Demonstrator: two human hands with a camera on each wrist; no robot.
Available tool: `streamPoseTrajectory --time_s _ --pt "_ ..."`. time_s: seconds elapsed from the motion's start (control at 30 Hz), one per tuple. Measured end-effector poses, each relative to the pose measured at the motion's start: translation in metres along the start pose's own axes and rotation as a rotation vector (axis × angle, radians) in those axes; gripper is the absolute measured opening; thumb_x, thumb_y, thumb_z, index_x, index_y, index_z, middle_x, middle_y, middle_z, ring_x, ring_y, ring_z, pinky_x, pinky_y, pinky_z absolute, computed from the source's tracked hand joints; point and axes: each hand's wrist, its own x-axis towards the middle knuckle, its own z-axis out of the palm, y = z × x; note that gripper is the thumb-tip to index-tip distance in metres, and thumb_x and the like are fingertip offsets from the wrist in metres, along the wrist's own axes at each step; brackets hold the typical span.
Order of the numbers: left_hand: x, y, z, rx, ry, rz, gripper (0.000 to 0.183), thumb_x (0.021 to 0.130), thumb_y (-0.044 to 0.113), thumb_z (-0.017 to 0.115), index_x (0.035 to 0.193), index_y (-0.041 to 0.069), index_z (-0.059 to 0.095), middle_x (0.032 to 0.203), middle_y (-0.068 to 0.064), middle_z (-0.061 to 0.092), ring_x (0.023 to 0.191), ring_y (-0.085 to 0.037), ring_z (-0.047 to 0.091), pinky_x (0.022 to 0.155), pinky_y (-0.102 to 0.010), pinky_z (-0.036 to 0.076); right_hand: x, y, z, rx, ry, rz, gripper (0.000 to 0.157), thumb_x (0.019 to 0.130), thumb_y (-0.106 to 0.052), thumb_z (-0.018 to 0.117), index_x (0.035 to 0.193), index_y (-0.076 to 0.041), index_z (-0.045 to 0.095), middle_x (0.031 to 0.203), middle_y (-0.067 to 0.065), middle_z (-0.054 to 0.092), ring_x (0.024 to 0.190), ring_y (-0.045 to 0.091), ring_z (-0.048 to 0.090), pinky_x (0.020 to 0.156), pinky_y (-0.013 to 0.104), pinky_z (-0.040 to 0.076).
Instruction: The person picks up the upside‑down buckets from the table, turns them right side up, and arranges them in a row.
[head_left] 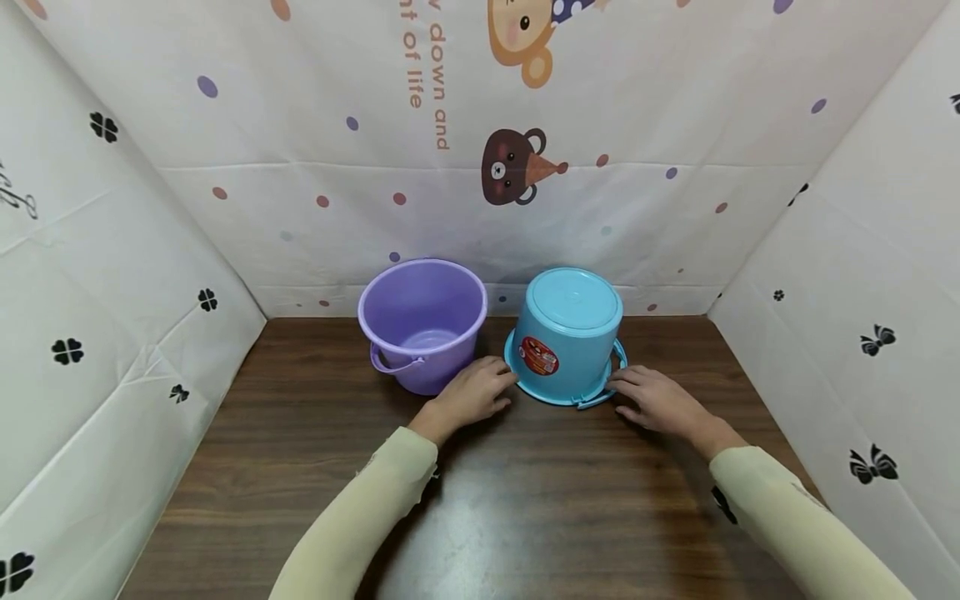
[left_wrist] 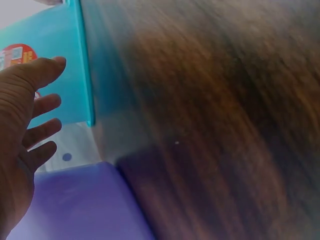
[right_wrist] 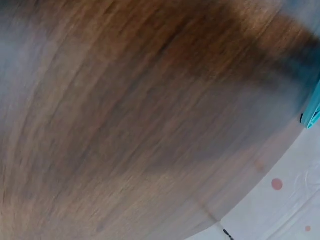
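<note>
A light blue plastic bucket stands upside down near the back wall, a red oval sticker on its side and its handle low by the rim. My left hand is at the rim's left side, fingers loosely bent and holding nothing; in the left wrist view the hand lies in front of the bucket. On the other side, my right hand has its fingertips by the rim and handle; contact is unclear. Only a bit of blue plastic shows in the right wrist view, without the hand.
An upright purple bucket is just left of the blue one, behind my left hand, its handle hanging in front. Both are on a dark wooden table. White printed cloth walls the back and both sides.
</note>
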Motion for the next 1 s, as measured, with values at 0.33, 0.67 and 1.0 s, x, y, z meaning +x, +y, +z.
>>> streamPoseTrajectory --time_s 0.33,0.67,1.0 --pt "0.005 -0.002 0.019 -0.035 -0.03 -0.011 0.028 0.089 0.021 0.081 0.115 0.013 0.075 0.121 -0.004 0.072 0.121 -0.026 0.063 0.11 -0.038 0.048 0.001 0.006 0.004 -0.013 0.003 -0.042 0.05 0.076 -0.018 0.091 0.121 -0.005 0.073 0.121 0.011 0.071 0.113 0.03 0.066 0.09 0.049 0.06" --pt "0.01 -0.005 0.026 -0.089 -0.078 -0.042 0.034 0.091 0.02 0.078 0.124 0.012 0.073 0.124 -0.003 0.072 0.122 -0.023 0.063 0.111 -0.035 0.048 0.002 0.005 0.012 0.007 -0.036 0.006 0.051 0.082 -0.013 0.087 0.129 -0.005 0.069 0.127 0.011 0.07 0.121 0.03 0.065 0.099 0.051 0.057" --pt "0.019 -0.006 0.028 -0.173 -0.126 -0.083 0.032 0.089 0.018 0.081 0.119 0.011 0.074 0.12 -0.003 0.07 0.119 -0.02 0.064 0.112 -0.042 0.048 0.002 0.009 0.009 -0.045 -0.027 -0.026 0.05 0.08 -0.013 0.089 0.126 -0.006 0.071 0.124 0.01 0.071 0.119 0.029 0.065 0.098 0.05 0.057"
